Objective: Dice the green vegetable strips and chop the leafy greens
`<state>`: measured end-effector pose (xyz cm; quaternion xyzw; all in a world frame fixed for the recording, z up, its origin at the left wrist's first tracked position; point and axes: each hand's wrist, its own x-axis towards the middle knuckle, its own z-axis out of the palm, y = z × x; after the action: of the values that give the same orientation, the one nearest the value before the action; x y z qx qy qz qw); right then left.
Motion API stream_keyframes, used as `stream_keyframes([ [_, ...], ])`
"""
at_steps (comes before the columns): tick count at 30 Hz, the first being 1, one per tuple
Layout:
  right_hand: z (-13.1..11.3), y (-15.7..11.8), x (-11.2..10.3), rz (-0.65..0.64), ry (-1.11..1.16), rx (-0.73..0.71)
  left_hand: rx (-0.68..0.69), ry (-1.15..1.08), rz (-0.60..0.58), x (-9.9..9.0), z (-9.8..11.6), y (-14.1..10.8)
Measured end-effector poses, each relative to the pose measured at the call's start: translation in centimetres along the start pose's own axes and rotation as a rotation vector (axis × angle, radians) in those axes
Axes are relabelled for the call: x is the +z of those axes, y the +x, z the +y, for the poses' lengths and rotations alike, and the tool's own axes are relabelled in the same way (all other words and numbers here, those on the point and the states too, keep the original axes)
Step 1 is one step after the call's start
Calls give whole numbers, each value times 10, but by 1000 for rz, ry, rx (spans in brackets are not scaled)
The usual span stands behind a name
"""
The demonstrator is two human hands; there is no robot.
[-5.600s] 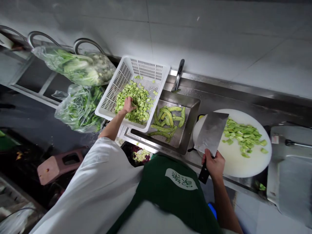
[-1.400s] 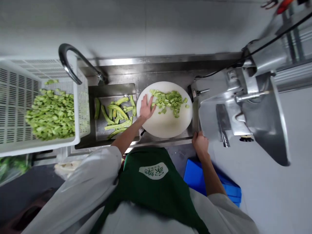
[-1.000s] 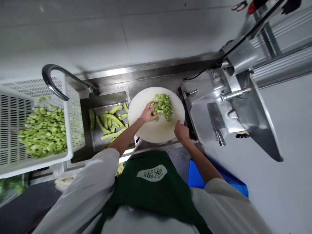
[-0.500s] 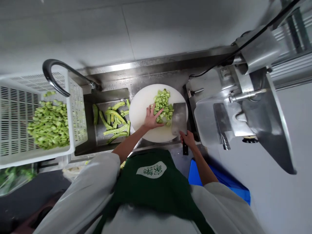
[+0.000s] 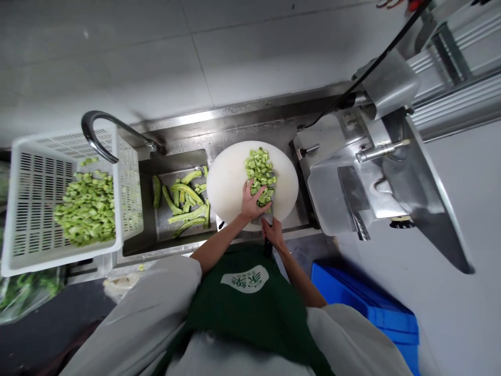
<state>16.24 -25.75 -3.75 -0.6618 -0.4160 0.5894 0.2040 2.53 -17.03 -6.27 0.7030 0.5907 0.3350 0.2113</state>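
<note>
Chopped green vegetable pieces (image 5: pixel 259 166) lie in a heap on the round white cutting board (image 5: pixel 227 180). My left hand (image 5: pixel 252 202) rests against the heap's left and near side, fingers spread over the pieces. My right hand (image 5: pixel 273 232) is closed on the black handle of a cleaver (image 5: pixel 268 247). The cleaver's blade stands nearly upright along the right side of the heap, so mostly its thin upper edge shows. The pieces sit between the blade and my left hand.
Left of the board, a sink (image 5: pixel 133 246) holds several long green vegetable strips (image 5: pixel 188 193). A white basket (image 5: pixel 117 209) with chopped pieces stands beyond it, under a curved faucet (image 5: pixel 99 116). A slicing machine (image 5: pixel 376 183) with another cleaver (image 5: pixel 354 201) stands right; a blue crate (image 5: pixel 368 308) is below.
The cleaver has moved left from the board's right side to the heap, and its blade has turned from flat to upright. My left hand has shifted slightly right and nearer, onto the pieces.
</note>
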Motion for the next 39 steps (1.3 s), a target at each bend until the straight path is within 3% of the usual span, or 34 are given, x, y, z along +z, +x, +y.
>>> stream_keyframes([
  [5, -3, -6, 5, 30, 20, -4, 34, 23, -48, -11, 9, 4],
  [10, -7, -15, 12, 52, 111, -89, 124, 60, 18, -34, 18, 6],
  [14, -25, -21, 29, 12, 148, -202, 135, 77, 142, -76, 15, 1],
  [17, -54, -23, 60, -78, 163, -302, 93, 116, 272, -128, 1, -6],
  [22, -115, -32, 153, -365, 104, -434, -62, 203, 515, -248, -41, -44],
  [25, -159, -42, 234, -579, -17, -486, -179, 247, 672, -326, -84, -82],
  [27, -194, -52, 295, -708, -161, -562, -295, 265, 773, -375, -124, -109],
  [30, -247, -65, 385, -780, -354, -667, -589, 255, 882, -443, -195, -145],
  [33, -282, -71, 438, -765, -477, -688, -1024, 198, 805, -498, -258, -177],
  [34, -286, -71, 442, -755, -502, -689, -1123, 186, 757, -512, -274, -186],
  [36, -283, -69, 428, -734, -533, -682, -1203, 178, 680, -531, -295, -204],
  [39, -257, -65, 357, -715, -492, -616, -1084, 223, 700, -537, -302, -218],
])
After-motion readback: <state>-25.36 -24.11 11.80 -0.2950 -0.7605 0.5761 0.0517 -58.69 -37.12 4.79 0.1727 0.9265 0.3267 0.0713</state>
